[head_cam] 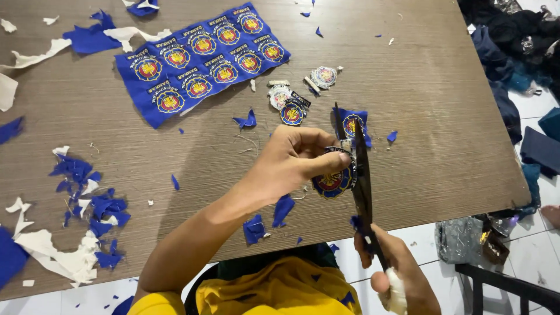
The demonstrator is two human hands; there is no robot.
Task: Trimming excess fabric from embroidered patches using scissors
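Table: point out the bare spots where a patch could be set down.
Bare table lies right of the blue badge sheet, toward the far right corner, and between that sheet and the scrap pile. Crowded: cut badges near the left hand, scissors and right hand.

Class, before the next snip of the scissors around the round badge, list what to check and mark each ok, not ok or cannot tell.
1. Left hand pinches round blue embroidered badge: ok.
2. Right hand grips black scissors: ok.
3. Blades open at badge's edge: ok.
4. Left fingertips away from blades: not ok, very close.
5. Blue uncut badge sheet out of the way: ok.
6. Blade sharpness: cannot tell.
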